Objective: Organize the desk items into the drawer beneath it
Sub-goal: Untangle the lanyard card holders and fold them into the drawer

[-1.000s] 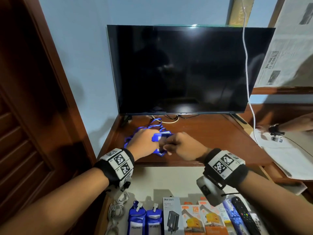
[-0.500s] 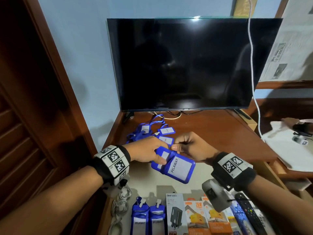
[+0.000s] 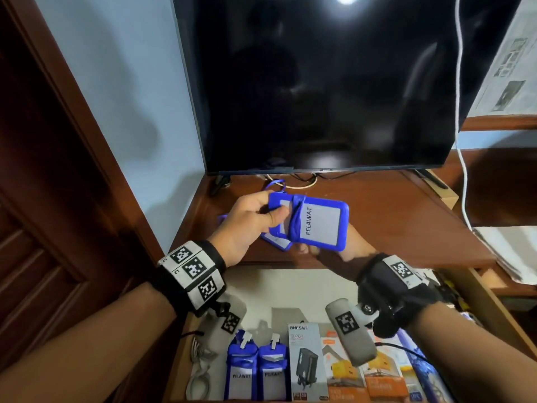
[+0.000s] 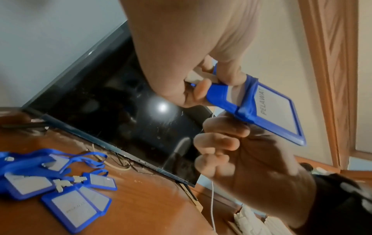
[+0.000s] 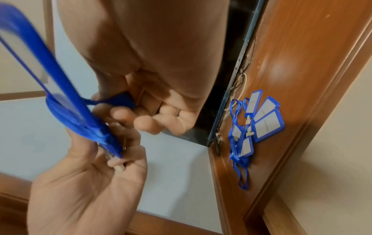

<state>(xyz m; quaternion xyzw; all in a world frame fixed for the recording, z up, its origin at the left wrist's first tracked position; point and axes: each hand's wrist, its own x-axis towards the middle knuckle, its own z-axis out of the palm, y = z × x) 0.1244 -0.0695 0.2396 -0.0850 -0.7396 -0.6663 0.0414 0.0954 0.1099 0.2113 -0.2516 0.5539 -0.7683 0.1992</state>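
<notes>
A blue badge holder [image 3: 319,225] labelled PELAWAT is held up over the desk's front edge, with its blue lanyard [image 3: 296,219] wound round its middle. My left hand [image 3: 273,216] grips the clip end of the badge holder [image 4: 275,114], thumb on top. My right hand [image 3: 308,251] is mostly hidden behind it; in the right wrist view its thumb and forefinger pinch a loop of the lanyard [image 5: 118,101]. Several more blue badges [image 4: 60,190] lie tangled on the desk [image 3: 406,222] near the television's left foot. The open drawer [image 3: 290,289] lies below my wrists.
The drawer holds two wrapped badges [image 3: 255,370], a charger box [image 3: 308,365], orange boxes [image 3: 345,373] and a white cable [image 3: 200,370]. A black television [image 3: 319,82] fills the desk's back. A white cord [image 3: 462,141] hangs at the right, above papers [image 3: 517,251].
Both hands left the pile on the desk with one badge, brought it out over the drawer, then raised and levelled it. The lanyard now sits wound round it.
</notes>
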